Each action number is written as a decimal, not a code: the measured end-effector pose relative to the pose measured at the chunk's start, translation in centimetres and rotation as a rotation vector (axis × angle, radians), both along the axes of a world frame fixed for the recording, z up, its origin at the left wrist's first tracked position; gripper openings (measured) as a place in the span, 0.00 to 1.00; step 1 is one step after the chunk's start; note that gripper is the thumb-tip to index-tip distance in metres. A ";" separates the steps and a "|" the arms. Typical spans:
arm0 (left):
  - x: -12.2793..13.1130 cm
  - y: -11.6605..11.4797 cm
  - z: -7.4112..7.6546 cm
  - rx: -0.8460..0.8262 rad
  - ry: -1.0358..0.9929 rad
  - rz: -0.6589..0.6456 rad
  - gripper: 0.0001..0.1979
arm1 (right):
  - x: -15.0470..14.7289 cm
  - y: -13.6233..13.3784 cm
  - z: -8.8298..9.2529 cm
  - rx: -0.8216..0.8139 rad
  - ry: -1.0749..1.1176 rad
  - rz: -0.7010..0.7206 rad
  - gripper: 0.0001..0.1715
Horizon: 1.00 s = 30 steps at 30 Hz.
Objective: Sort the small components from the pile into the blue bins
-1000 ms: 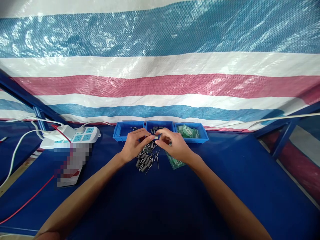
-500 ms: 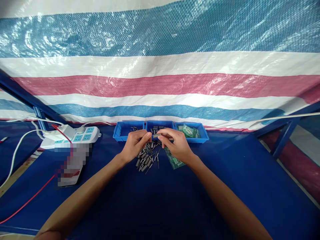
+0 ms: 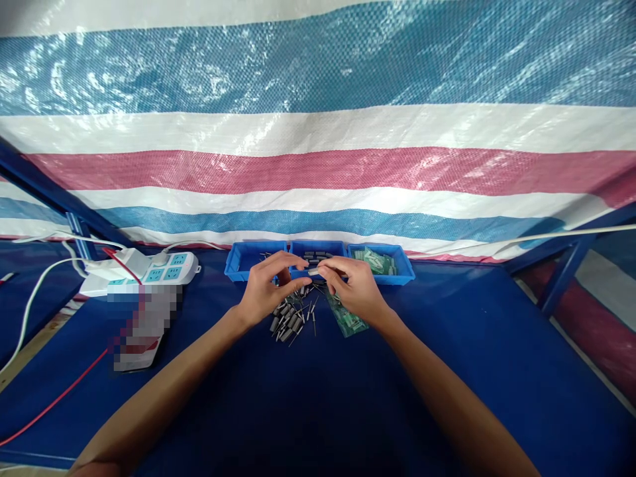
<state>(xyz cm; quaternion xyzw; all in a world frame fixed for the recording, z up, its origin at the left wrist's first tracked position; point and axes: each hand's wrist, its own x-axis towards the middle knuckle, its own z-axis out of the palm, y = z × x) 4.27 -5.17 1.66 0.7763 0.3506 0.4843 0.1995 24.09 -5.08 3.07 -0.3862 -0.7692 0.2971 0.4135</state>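
Observation:
My right hand (image 3: 350,281) pinches a small grey block-like piece (image 3: 313,271) between thumb and fingertips, its left end sticking out. My left hand (image 3: 271,283) is just to the left of that piece, thumb and fingers spread apart with nothing visible between them. Below the hands lies a pile of dark grey cylinders (image 3: 287,322) mixed with thin metal pins (image 3: 313,317). Partly under my right hand is a clear greenish bag (image 3: 352,323) of pale small parts. Behind the hands, the middle blue bin (image 3: 318,245) holds several dark grey pieces.
A left blue bin (image 3: 243,262) contains a few thin pins, and a right blue bin (image 3: 405,268) holds bagged pale green parts. On the left of the blue table (image 3: 318,404) sit a white power strip (image 3: 171,268), cables and a blurred flat object (image 3: 142,351). Striped sheeting hangs behind.
My left hand's fingers have parted from a closed pinch, with the thumb extending right. My right hand keeps hold of the grey piece, now slightly tilted and showing a lighter side.

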 end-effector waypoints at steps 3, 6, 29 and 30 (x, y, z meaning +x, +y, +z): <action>0.1 -0.1 0.0 0.021 0.008 -0.017 0.11 | -0.1 -0.1 0.1 0.010 -0.008 0.004 0.20; 0.2 -0.2 0.0 0.031 0.004 -0.020 0.11 | -0.1 -0.1 0.1 0.011 0.000 -0.007 0.24; 0.2 -0.6 0.3 -0.157 -0.013 -0.001 0.11 | -0.3 -0.6 0.2 -0.033 -0.056 0.068 0.16; 0.2 -0.6 0.5 -0.152 0.003 -0.001 0.13 | -0.3 -0.6 0.3 -0.034 -0.071 0.082 0.14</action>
